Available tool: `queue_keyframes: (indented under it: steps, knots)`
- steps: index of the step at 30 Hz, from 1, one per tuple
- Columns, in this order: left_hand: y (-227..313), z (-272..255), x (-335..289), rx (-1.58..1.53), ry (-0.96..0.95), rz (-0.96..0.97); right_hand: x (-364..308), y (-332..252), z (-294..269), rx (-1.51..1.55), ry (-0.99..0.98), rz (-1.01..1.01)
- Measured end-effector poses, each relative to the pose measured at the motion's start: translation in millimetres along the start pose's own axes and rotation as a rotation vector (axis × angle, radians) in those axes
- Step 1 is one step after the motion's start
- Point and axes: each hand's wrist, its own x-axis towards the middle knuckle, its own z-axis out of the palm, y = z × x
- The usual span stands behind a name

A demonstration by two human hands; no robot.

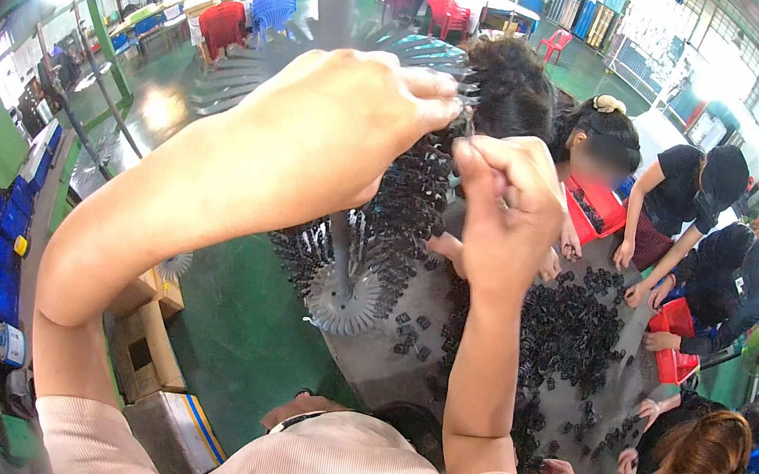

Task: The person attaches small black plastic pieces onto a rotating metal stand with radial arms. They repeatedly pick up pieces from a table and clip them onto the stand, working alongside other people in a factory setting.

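Observation:
My left hand (366,82) is raised to the rim of a round metal rack (240,60) with flat slats radiating outward. Its fingers are pinched together at the slat ends, and what they hold is hidden. Just right of it, my right hand (514,197) is closed, thumb against curled fingers. A thin, small piece shows near its fingertips, too small to name. Below my hands, many small black parts (410,184) hang in dense rows around the rack's pole. A lower slatted disc (344,301) sits beneath them.
A grey table (381,371) on my right bears a heap of small black pieces (569,329). Several people sit around it, hands at the pieces, with red baskets (673,338) among them. Cardboard boxes (145,345) stand on the green floor at left, near blue bins (5,279).

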Motion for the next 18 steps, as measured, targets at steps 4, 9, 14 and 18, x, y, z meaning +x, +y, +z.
queue_keyframes:
  steps: [4,9,14,18]
  knots:
    - [-12.1,-0.7,-5.6,-0.076,0.051,0.058,-14.1,40.5,-62.1,-0.157,0.174,-0.003]
    - [-26.7,-7.4,-13.1,-0.17,-0.006,0.099,-19.6,38.9,-126.2,-0.994,0.051,0.401]
    - [-14.0,-16.0,-9.4,-0.095,-0.069,-0.06,-2.4,-7.9,-31.0,-0.397,-0.036,0.162]
    - [-7.2,-9.3,5.4,0.019,-0.218,-0.204,-0.8,-6.4,34.7,-0.219,-0.007,-0.1]
